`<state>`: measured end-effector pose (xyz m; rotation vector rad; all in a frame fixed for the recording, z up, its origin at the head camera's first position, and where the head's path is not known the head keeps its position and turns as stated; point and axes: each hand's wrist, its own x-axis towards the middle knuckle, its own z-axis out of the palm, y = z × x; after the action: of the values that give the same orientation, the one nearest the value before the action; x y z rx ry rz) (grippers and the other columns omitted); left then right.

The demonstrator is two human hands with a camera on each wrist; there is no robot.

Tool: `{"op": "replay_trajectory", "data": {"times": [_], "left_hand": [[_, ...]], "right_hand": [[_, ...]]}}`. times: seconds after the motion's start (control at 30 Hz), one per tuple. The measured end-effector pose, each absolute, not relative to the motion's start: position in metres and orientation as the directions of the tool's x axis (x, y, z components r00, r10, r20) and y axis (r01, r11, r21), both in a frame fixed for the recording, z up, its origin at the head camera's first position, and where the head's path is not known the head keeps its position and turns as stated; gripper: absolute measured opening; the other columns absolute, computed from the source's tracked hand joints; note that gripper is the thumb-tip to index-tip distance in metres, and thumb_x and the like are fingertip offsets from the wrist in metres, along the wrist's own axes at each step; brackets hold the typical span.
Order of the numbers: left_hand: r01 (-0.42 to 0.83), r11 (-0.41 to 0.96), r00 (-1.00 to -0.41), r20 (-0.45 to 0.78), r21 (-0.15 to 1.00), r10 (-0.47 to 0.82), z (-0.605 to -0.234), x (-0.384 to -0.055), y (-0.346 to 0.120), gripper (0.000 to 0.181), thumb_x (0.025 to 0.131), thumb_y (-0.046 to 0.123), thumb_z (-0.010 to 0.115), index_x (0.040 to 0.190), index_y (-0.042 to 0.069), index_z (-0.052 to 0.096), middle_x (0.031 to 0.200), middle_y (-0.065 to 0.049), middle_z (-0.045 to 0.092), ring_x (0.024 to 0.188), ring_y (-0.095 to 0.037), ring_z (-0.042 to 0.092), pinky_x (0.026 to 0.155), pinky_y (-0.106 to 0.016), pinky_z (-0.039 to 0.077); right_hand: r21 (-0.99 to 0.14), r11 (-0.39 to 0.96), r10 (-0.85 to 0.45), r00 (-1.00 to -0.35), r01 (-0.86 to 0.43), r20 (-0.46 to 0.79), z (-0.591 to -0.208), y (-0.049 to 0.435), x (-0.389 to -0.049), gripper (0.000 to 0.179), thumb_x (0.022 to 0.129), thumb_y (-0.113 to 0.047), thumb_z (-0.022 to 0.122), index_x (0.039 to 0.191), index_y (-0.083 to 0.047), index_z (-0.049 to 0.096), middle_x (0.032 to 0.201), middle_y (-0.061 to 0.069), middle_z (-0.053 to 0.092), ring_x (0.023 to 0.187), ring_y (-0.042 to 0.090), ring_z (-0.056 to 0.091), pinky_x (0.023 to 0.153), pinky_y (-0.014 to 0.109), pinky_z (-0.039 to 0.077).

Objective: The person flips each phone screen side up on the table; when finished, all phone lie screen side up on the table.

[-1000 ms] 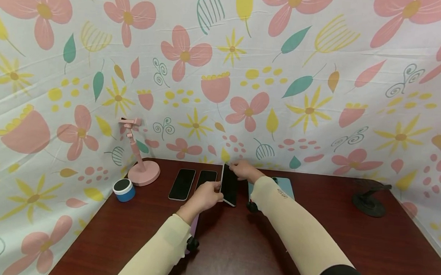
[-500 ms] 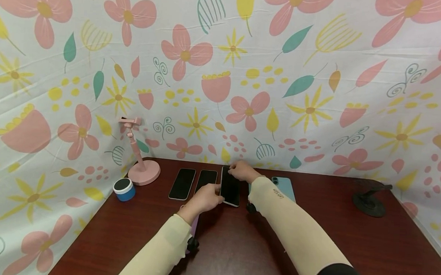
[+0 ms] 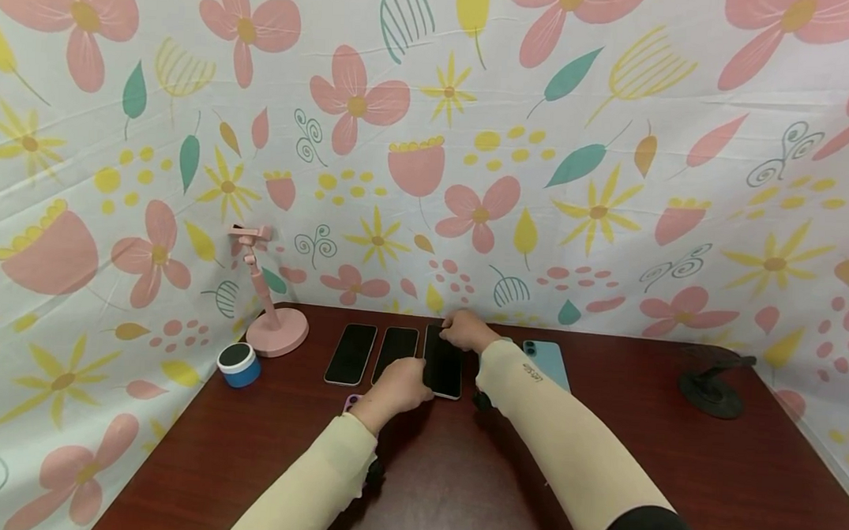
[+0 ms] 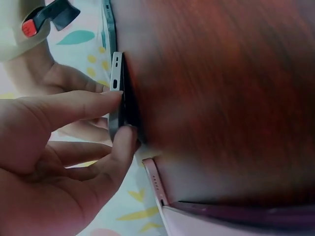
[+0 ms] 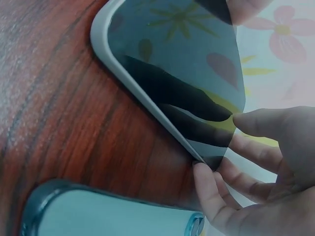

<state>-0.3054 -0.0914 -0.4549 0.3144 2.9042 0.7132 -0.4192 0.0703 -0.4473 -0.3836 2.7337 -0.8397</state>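
Head view: dark phone [image 3: 443, 365] at the middle of the table [image 3: 443, 487], near its back edge, screen toward the camera. Left hand [image 3: 399, 384] pinches it at the near left corner; right hand [image 3: 467, 330] at the far end. To its left, apart, lie the second phone [image 3: 398, 347] and the leftmost phone [image 3: 351, 355], screens dark. A corner of the purple phone [image 3: 350, 402] shows beside the left wrist; the arm covers the rest.

Left wrist view adds the bottom edge of the dark phone, hidden from the head camera: port [image 4: 115, 84] and slot face the lens. Left thumb and finger grasp this end. Whether it touches the table cannot be told here.

Right wrist view adds the right grip: thumb and fingers pinch the far corner, fingers mirrored in the glossy screen along with the patterned cloth [image 5: 283, 29]. Pale rim visible. Pale blue phone [image 5: 118, 216] lies just beside, with a lens ring [image 5: 194, 224].

Only the head view shows the pink stand [image 3: 278, 334], blue jar [image 3: 239, 367] and black stand [image 3: 711, 392]
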Motion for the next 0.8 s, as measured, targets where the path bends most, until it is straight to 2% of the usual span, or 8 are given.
{"op": "replay_trajectory", "data": {"times": [0.1, 0.17, 0.3, 0.43, 0.53, 0.63, 0.7, 0.8], "left_hand": [[0.246, 0.89, -0.962, -0.013, 0.383, 0.272, -0.461, -0.307, -0.09, 0.026, 0.093, 0.015, 0.08, 0.11, -0.004, 0.077, 0.109, -0.019, 0.079, 0.099, -0.033, 0.076, 0.087, -0.047, 0.062], [0.273, 0.899, -0.958, 0.012, 0.341, 0.287, -0.463, -0.308, -0.088, 0.014, 0.091, 0.014, 0.082, 0.093, 0.001, 0.076, 0.091, -0.015, 0.078, 0.082, -0.03, 0.074, 0.075, -0.046, 0.061], [0.331, 0.913, -0.944, 0.087, 0.24, 0.319, -0.485, -0.319, -0.088, 0.02, 0.09, 0.015, 0.08, 0.073, 0.01, 0.071, 0.075, -0.007, 0.073, 0.068, -0.023, 0.069, 0.061, -0.041, 0.055], [0.335, 0.92, -0.942, 0.103, 0.202, 0.32, -0.467, -0.303, -0.082, 0.024, 0.092, 0.007, 0.075, 0.068, 0.008, 0.071, 0.074, -0.011, 0.075, 0.07, -0.025, 0.072, 0.06, -0.038, 0.056], [0.336, 0.924, -0.941, 0.104, 0.18, 0.322, -0.452, -0.29, -0.08, 0.024, 0.092, 0.002, 0.072, 0.069, 0.006, 0.071, 0.075, -0.012, 0.076, 0.072, -0.027, 0.074, 0.061, -0.038, 0.057], [0.336, 0.928, -0.941, 0.098, 0.161, 0.324, -0.453, -0.29, -0.079, 0.023, 0.093, 0.001, 0.07, 0.071, 0.006, 0.073, 0.076, -0.013, 0.076, 0.074, -0.028, 0.075, 0.062, -0.038, 0.058], [0.336, 0.93, -0.941, 0.101, 0.147, 0.324, -0.453, -0.289, -0.078, 0.021, 0.093, 0.0, 0.07, 0.073, 0.006, 0.075, 0.078, -0.013, 0.077, 0.075, -0.029, 0.075, 0.064, -0.039, 0.059], [0.332, 0.933, -0.942, 0.101, 0.135, 0.32, -0.45, -0.288, -0.077, 0.019, 0.093, 0.0, 0.07, 0.076, 0.005, 0.077, 0.081, -0.014, 0.078, 0.078, -0.03, 0.075, 0.068, -0.04, 0.061]], "right_hand": [[-0.574, 0.8, -0.322, -0.932, -0.173, -0.168, -0.447, 0.069, -0.419, 0.034, 0.107, -0.016, 0.062, 0.135, 0.002, 0.067, 0.078, 0.003, 0.06, 0.067, 0.015, 0.053, 0.067, 0.028, 0.049], [-0.562, 0.806, -0.327, -0.931, -0.186, -0.162, -0.446, 0.069, -0.419, 0.032, 0.107, -0.015, 0.061, 0.133, 0.002, 0.068, 0.07, 0.0, 0.056, 0.064, 0.014, 0.052, 0.067, 0.028, 0.048], [-0.513, 0.829, -0.334, -0.934, -0.225, -0.129, -0.447, 0.067, -0.419, 0.025, 0.105, -0.014, 0.063, 0.121, 0.002, 0.074, 0.063, -0.002, 0.054, 0.062, 0.014, 0.053, 0.067, 0.028, 0.049], [-0.45, 0.857, -0.328, -0.94, -0.253, -0.096, -0.448, 0.064, -0.419, 0.02, 0.102, -0.014, 0.066, 0.111, 0.0, 0.077, 0.079, 0.007, 0.071, 0.067, 0.015, 0.059, 0.072, 0.031, 0.054], [-0.429, 0.869, -0.315, -0.944, -0.246, -0.095, -0.449, 0.063, -0.42, 0.019, 0.102, -0.014, 0.067, 0.109, 0.0, 0.077, 0.096, 0.013, 0.076, 0.07, 0.016, 0.061, 0.072, 0.031, 0.054], [-0.441, 0.866, -0.311, -0.945, -0.236, -0.106, -0.451, 0.063, -0.422, 0.016, 0.102, -0.014, 0.069, 0.102, -0.001, 0.077, 0.084, 0.009, 0.071, 0.066, 0.014, 0.056, 0.067, 0.028, 0.049], [-0.463, 0.856, -0.317, -0.941, -0.229, -0.121, -0.452, 0.065, -0.422, 0.017, 0.102, -0.014, 0.069, 0.089, -0.003, 0.074, 0.071, 0.004, 0.062, 0.061, 0.013, 0.05, 0.063, 0.027, 0.044], [-0.508, 0.833, -0.341, -0.927, -0.219, -0.159, -0.45, 0.068, -0.423, 0.034, 0.104, -0.014, 0.065, 0.07, -0.011, 0.059, 0.059, -0.003, 0.046, 0.055, 0.012, 0.041, 0.058, 0.027, 0.04]]}}
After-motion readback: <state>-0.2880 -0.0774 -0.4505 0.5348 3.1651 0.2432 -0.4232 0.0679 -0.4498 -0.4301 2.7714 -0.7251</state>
